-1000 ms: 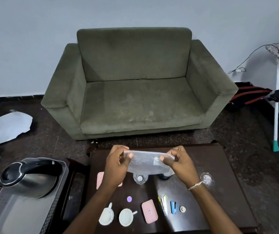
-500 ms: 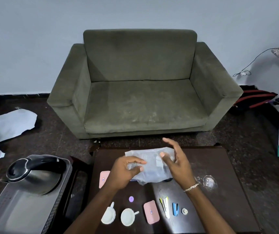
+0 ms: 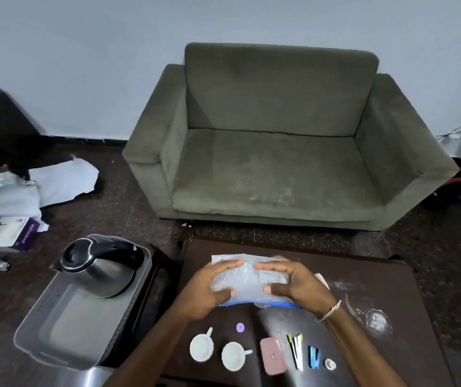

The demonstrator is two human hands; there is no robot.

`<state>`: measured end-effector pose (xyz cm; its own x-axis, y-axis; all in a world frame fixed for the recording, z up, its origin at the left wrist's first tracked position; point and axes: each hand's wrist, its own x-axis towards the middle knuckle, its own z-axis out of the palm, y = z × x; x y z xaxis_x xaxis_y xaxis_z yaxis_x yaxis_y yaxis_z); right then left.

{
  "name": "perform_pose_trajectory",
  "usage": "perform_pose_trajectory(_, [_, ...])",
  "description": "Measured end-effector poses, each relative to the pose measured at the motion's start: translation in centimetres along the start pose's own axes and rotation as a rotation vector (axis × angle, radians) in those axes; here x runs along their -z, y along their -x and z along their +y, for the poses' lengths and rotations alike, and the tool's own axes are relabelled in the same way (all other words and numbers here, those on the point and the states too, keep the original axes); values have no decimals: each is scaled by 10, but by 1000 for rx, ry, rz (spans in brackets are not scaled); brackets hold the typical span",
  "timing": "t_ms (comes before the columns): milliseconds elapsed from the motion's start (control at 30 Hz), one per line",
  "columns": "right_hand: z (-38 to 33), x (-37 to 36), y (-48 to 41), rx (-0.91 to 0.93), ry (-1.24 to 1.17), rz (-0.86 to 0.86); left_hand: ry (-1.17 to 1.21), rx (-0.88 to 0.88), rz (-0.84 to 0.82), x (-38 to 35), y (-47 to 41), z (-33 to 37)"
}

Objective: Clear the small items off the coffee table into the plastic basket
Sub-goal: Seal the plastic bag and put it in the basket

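Along the near edge of the coffee table (image 3: pixel 377 277) lie two white cups (image 3: pixel 201 348), a pink case (image 3: pixel 273 356) and a blue clip (image 3: pixel 313 357). Over the table's middle, the left hand (image 3: pixel 207 291) and right hand (image 3: pixel 296 286) each grasp an end of a clear plastic bag (image 3: pixel 251 280). The grey plastic basket (image 3: pixel 78 325) sits beside the table's left edge, with a kettle (image 3: pixel 100 266) inside it. A green sofa (image 3: pixel 274 163) stands beyond.

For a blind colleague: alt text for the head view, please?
The left hand and right hand grip a crumpled clear plastic bag over a dark coffee table. Two white cups and a pink case lie near its front edge; left of it, a grey plastic basket holds a kettle.
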<state>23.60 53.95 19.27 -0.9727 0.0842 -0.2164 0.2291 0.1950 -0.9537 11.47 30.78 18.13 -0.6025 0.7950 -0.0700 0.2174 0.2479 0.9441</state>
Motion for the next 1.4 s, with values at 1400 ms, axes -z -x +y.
perform_pose_trajectory(1400, [24,-454,-217,210,883,-604,-351,697,247,293,229,-292])
